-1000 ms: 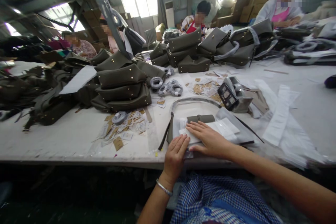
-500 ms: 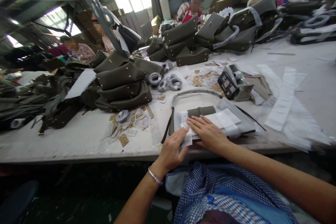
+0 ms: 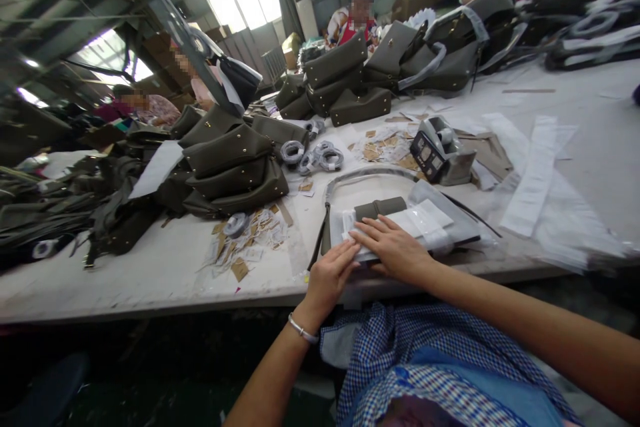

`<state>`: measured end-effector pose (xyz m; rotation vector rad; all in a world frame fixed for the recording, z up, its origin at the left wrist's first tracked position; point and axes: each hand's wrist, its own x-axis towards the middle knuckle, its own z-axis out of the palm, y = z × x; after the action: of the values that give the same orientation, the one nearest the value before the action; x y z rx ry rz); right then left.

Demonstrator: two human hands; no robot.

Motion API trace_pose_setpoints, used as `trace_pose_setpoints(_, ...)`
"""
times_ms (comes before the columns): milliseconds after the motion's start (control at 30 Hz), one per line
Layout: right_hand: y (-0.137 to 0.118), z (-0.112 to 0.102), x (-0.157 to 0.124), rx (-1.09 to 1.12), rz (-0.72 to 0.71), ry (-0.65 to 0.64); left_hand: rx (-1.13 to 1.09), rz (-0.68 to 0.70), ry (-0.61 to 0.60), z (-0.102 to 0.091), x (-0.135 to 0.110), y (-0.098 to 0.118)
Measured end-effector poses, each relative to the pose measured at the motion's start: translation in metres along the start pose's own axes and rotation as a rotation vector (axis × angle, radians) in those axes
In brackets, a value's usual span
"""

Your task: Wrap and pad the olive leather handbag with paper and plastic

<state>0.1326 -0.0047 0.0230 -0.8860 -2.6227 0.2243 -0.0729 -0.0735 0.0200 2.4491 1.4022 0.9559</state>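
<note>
A dark olive handbag (image 3: 325,238) lies flat near the table's front edge, its wrapped handle (image 3: 373,172) arching away from me. White wrapping (image 3: 425,219) and clear film cover most of its upper face, while a strip of the olive flap (image 3: 380,207) shows behind. My left hand (image 3: 334,275) rests at the near left of the wrapping, fingers extended and lying on it. Flat over the white wrapping is my right hand (image 3: 395,248), its fingers spread and their tips close to those of the left. What lies beneath both palms is hidden.
Olive handbags are stacked at left (image 3: 230,170) and farther back (image 3: 335,73). Brown tags (image 3: 240,269) and coiled wrapped straps (image 3: 331,159) lie left of the bag. A tape dispenser (image 3: 443,153) stands behind it; white sheets (image 3: 533,180) lie right. Co-workers (image 3: 345,23) sit beyond.
My left hand has slid slightly up onto the wrapping, and the white flap that hung beside its fingers no longer shows. My right hand stays nearly in place. The view has shifted a little.
</note>
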Motion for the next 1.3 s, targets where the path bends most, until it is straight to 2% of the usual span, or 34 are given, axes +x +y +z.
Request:
trace_pose_setpoints(133,-0.004,-0.003,-0.005,0.007,-0.014,0.045,0.03,0.056,0.033,0.007,-0.003,-0.005)
trace_pose_setpoints(200,-0.008,-0.002,-0.019,0.047,-0.049,0.156,0.043,0.07,0.044,0.007,-0.004,-0.006)
trace_pose_setpoints(300,-0.016,0.009,-0.048,0.125,-0.198,0.337,0.058,0.082,0.055,0.006,-0.004,-0.004)
trace_pose_setpoints(367,-0.02,0.021,-0.065,0.135,-0.31,0.348,0.087,0.098,0.059,0.006,-0.003,-0.002)
trace_pose_setpoints(433,-0.024,0.036,-0.072,0.105,-0.381,0.297,0.133,0.112,0.073,0.007,-0.003,0.001)
trace_pose_setpoints(567,-0.031,0.064,-0.061,0.021,-0.428,0.251,0.197,0.113,0.111,0.011,-0.004,0.005)
trace_pose_setpoints(733,-0.039,0.08,-0.044,-0.01,-0.373,0.32,0.197,0.086,0.133,0.014,-0.004,0.008)
trace_pose_setpoints(900,-0.044,0.08,-0.037,0.062,-0.311,0.388,0.205,0.059,0.14,0.017,-0.003,0.009)
trace_pose_setpoints(1033,-0.045,0.072,-0.037,0.176,-0.327,0.44,0.234,0.067,0.154,0.02,-0.003,0.008)
trace_pose_setpoints(1133,-0.049,0.063,-0.048,0.273,-0.317,0.458,0.254,0.078,0.177,0.023,-0.004,0.006)
trace_pose_setpoints(1300,-0.06,0.05,-0.075,0.328,-0.246,0.402,0.258,0.092,0.186,0.029,-0.005,0.002)
